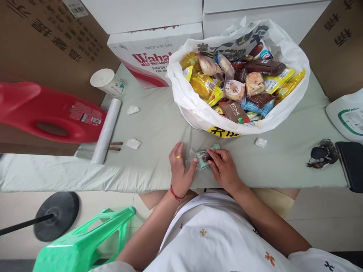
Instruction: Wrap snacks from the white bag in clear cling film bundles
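At the table's front edge lies a small pale green snack packet (203,159) with something dark on it, beside clear plastic. My left hand (181,170), with a ring and a red bracelet, has its fingers apart; its thumb touches the packet's left side and the clear plastic. The fingers of my right hand (225,168) are closed on a small dark item at the packet's right side. Behind both hands stands a white plastic bag (193,109) full of wrapped snacks.
Small crumpled white packets (133,143) lie left and right. A plastic roll (107,130), paper cup (107,81), red jug (53,113) and Wahaha box (153,56) stand left and behind. Keys (323,154) and a phone (351,164) lie right. Below is a green stool (85,241).
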The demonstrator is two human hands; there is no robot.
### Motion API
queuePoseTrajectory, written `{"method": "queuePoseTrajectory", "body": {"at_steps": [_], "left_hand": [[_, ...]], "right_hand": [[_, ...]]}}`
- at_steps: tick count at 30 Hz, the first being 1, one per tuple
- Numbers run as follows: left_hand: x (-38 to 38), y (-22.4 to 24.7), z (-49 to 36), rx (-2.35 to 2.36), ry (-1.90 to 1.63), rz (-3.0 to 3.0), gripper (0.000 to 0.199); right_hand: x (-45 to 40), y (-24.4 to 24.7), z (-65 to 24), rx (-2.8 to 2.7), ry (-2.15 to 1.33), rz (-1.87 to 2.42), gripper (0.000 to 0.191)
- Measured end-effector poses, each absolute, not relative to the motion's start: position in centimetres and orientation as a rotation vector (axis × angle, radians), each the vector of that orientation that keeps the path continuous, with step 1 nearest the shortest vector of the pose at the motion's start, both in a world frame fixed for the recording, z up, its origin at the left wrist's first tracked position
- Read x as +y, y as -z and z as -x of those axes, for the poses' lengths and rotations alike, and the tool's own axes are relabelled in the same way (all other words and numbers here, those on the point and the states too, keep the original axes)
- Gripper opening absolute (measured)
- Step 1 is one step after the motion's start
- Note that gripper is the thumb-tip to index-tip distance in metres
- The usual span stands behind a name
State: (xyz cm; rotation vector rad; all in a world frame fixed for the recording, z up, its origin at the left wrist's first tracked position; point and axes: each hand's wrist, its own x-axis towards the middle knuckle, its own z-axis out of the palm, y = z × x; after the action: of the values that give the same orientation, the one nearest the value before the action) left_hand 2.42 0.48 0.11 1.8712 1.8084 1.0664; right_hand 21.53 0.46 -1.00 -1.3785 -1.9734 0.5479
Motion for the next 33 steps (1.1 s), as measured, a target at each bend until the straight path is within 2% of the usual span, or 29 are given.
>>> {"method": "queuePoseTrajectory", "body": {"at_steps": [3,7,12,16,20,21,24,25,30,33], "left_hand": [[1.8,0.1,-1.8,1.849,-0.865,-1.912,0.034],[3.2,-0.5,-0.7,1.6,-0.897,-1.704,0.012],[3.1,-1.8,2.6,1.488,-0.769,-1.544,0.023],[2.2,-1.9,5.0,1.496,-0.674,-1.612,0.02],[2.3,-1.8,4.5,1.527,-0.709,-1.821,0.041],[2.6,-1.8,4.0,1.498,-0.713,-1.905,0.04],[3.5,-2.0,2.8,1.374,-0.722,-1.996,0.016],[3.7,-2.2,2.7,1.357,-0.708,-1.951,0.013],[3.3,-2.7,4.8,1.379,-0.547,-1.525,0.018],[2.4,-2.6,6.2,1.425,-0.635,-1.367,0.018]], "right_hand": [[0.6,1.2,-21.7,-1.948,-0.575,1.358,0.043],[0.5,1.1,-21.8,-1.949,-0.572,1.364,0.043],[0.5,1.0,-21.7,-1.956,-0.556,1.344,0.042],[0.6,1.2,-21.8,-1.948,-0.582,1.337,0.041],[0.6,1.4,-22.0,-1.94,-0.581,1.309,0.042],[0.6,1.5,-22.0,-1.942,-0.576,1.3,0.042],[0.6,1.5,-22.1,-1.943,-0.553,1.286,0.043],[0.6,1.5,-22.0,-1.946,-0.539,1.284,0.044],[0.6,1.5,-21.9,-2.006,-0.51,1.226,0.042],[0.6,1.5,-21.8,-2.001,-0.528,1.206,0.042]]}}
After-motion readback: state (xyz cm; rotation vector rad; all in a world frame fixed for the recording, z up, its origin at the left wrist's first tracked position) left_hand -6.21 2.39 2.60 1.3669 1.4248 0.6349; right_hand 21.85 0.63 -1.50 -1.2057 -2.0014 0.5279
